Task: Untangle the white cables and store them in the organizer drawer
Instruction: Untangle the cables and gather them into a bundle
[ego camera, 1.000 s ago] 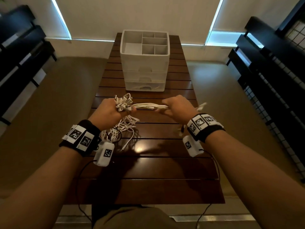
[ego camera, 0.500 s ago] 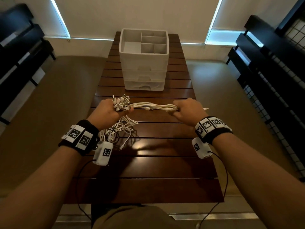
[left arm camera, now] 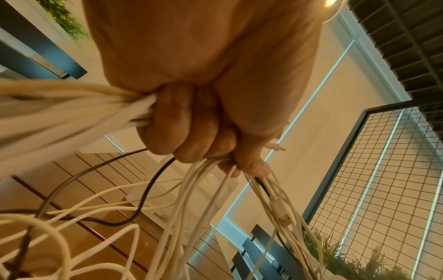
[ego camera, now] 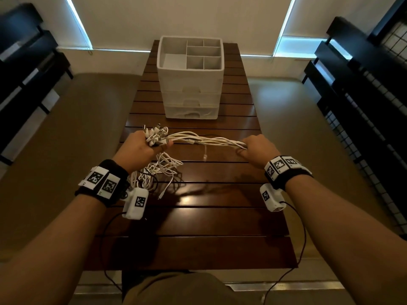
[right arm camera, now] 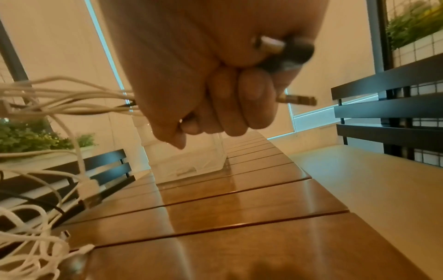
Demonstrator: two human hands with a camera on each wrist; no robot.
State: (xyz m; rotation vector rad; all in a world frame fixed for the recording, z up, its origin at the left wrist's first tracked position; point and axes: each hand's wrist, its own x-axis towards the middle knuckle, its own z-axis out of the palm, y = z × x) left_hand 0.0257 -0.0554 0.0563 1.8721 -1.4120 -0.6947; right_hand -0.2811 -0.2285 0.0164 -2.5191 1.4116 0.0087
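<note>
**Hands draw wider, the cable bundle stretches out**

Head view: the right hand (ego camera: 258,150) has slid further out along the white cables (ego camera: 204,140) than a second ago, so a longer straight run now spans between the two fists above the slatted wooden table (ego camera: 198,216). That reads as combing the strands parallel, a fair step toward untangling. The left hand (ego camera: 137,149) clamps the plug ends (ego camera: 156,134) in a closed fist; below it a loose tangle (ego camera: 158,172) hangs down to the glossy slats. The white plastic organizer (ego camera: 190,84) sits well beyond, top tray divided into compartments, all drawers closed, so storing has not begun.

Left wrist view: fingers (left arm camera: 191,130) are curled tight round smooth, thin, round cords, which fan out below; one black wire (left arm camera: 148,189) loops among them.

Right wrist view: fingers (right arm camera: 230,106) are wrapped round the strands, with a metal-tipped plug (right arm camera: 297,100) poking out past the fist. It is blurred with motion.
</note>
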